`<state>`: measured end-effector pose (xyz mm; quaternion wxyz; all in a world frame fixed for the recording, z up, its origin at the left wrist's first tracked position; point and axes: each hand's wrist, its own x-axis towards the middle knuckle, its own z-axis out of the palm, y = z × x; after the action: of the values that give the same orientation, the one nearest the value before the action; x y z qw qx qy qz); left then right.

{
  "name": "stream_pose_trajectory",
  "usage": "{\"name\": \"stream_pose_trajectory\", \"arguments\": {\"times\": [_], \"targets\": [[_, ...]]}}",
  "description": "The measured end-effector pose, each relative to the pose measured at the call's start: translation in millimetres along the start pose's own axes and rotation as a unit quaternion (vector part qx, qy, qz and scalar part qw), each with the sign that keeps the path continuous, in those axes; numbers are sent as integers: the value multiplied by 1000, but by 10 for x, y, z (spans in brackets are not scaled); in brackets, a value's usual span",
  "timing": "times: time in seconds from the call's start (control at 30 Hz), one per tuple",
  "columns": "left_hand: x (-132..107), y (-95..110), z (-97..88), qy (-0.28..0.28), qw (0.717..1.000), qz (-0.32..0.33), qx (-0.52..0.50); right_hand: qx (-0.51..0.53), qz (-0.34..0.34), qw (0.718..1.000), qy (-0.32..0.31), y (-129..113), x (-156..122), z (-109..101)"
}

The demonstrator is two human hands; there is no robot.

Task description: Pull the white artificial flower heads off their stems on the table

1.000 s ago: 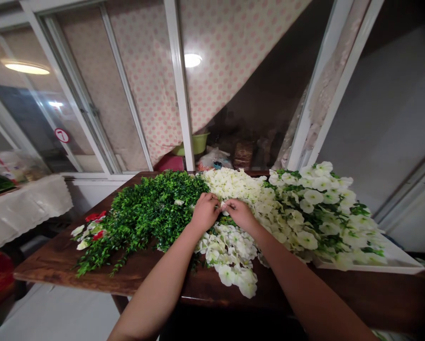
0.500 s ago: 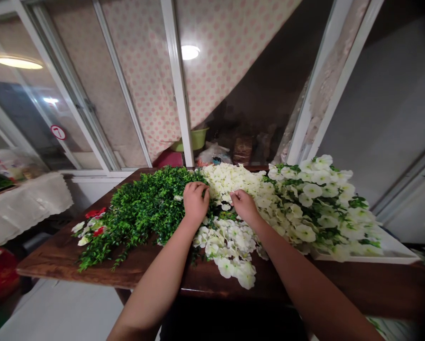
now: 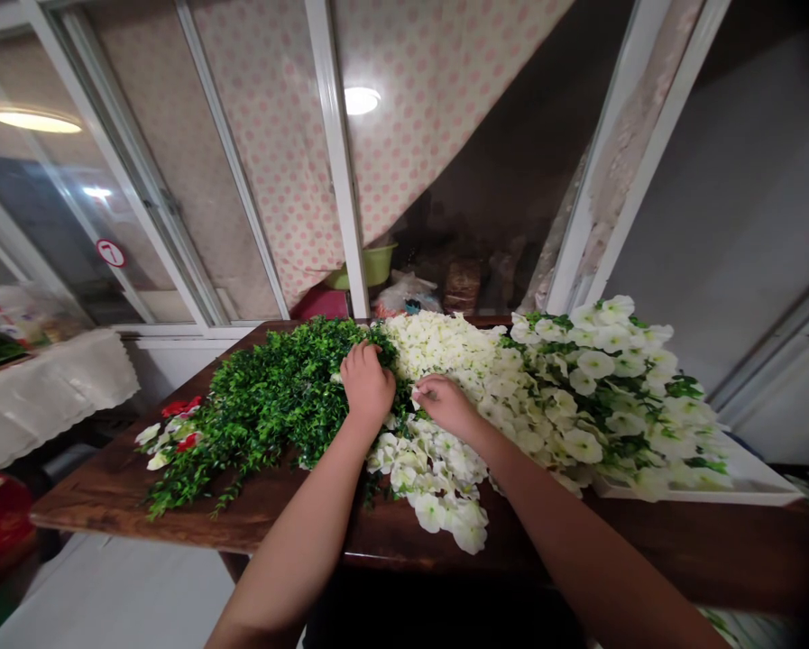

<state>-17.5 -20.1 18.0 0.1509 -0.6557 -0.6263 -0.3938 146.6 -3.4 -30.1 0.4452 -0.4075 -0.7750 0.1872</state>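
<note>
My left hand point(image 3: 367, 382) is curled with its fingers closed at the right edge of a heap of green leafy sprigs point(image 3: 269, 406), gripping some of them. My right hand point(image 3: 445, 405) pinches a small white flower at its fingertips, just right of the left hand. Below both hands lies a bunch of white artificial flowers point(image 3: 437, 478) near the table's front edge. Behind the hands is a pile of small cream flower heads point(image 3: 445, 347). To the right lies a large mass of white flowers with green leaves point(image 3: 600, 388).
Everything lies on a dark wooden table point(image 3: 106, 505). A few red and white flowers point(image 3: 174, 428) sit at its left. A white tray point(image 3: 749, 482) carries the right-hand flowers. Sliding windows, a dotted curtain point(image 3: 410, 117) and a green basin point(image 3: 377, 261) stand behind.
My left hand has shifted slightly left and back onto the green sprigs. My right hand has drawn back toward me and to the left, now pinching a white flower.
</note>
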Motion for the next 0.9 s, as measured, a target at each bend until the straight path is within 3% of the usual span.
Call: {"name": "stream_pose_trajectory", "arguments": {"times": [0.1, 0.3, 0.37, 0.6, 0.9], "targets": [[-9, 42, -34, -11, 999, -23, 23, -53, -34, 998, -7, -17, -44, 72], [-28, 63, -1, -101, 990, 95, 36, -127, -46, 986, -98, -32, -90, 97], [-47, 55, 47, -131, 985, 103, 39, -140, -38, 984, -105, -26, -89, 102], [-75, -13, 159, -236, 963, 62, 117, -144, -31, 987, -61, 25, -62, 109], [-57, -56, 163, -245, 963, 55, 101, -129, 40, 990, 40, 28, -13, -21]]}}
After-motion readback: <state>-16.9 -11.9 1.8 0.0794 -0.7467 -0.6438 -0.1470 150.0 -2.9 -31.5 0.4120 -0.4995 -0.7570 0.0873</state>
